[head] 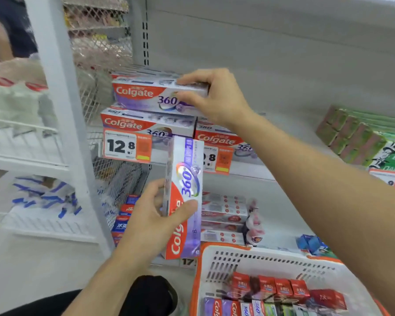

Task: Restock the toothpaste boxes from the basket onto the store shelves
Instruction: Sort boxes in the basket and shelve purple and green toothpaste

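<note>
Gripping the right end of a purple-and-white Colgate 360 box (155, 95), the right hand (214, 94) held it lying flat on top of a stack of matching boxes at the left end of the white store shelf (249, 172), fingers over its top edge and thumb against its front face. Beneath it, two more Colgate 360 boxes (146, 124) sat side by side on the shelf, their fronts partly covered by orange-and-white price tags (127, 145), the left one reading 12.8.

Lower down, the left hand (151, 217) clasped a second Colgate 360 box (185, 197), held upright on end in front of the shelf edge, thumb across its front and fingers wrapped behind its left side.

On the shelf below lay a stack of red-and-white toothpaste boxes (224, 213), with a small pink-and-white packaged item (253, 222) just beside them on the right. Green toothpaste boxes (360, 137) stood in rows at the right end of the upper shelf, well apart from the Colgate stack.

At the bottom right sat the white basket with an orange rim (249, 261), holding a row of small red boxes (269, 286) and, in front of them, more purple Colgate boxes (217, 306) standing on end. A wire mesh panel (121, 176) closed off the shelf's left side.
</note>
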